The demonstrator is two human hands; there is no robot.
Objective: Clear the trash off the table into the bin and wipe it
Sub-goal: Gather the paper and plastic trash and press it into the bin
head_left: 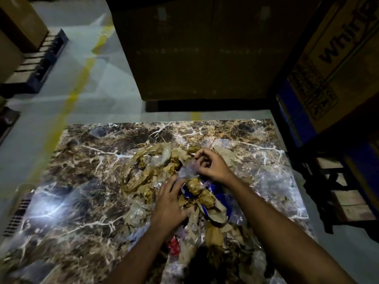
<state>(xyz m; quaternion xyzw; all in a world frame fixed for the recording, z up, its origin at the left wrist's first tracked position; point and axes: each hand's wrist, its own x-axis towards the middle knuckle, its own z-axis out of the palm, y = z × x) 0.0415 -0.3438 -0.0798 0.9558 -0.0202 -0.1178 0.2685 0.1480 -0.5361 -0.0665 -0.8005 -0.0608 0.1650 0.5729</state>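
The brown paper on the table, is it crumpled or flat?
Crumpled: the brown paper lies in bunched wads mixed with clear plastic on the table.

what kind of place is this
Probably a warehouse or storeroom: big cardboard cartons stand stacked on pallets, and a yellow lane line is painted on the concrete floor beside the marble-patterned table.
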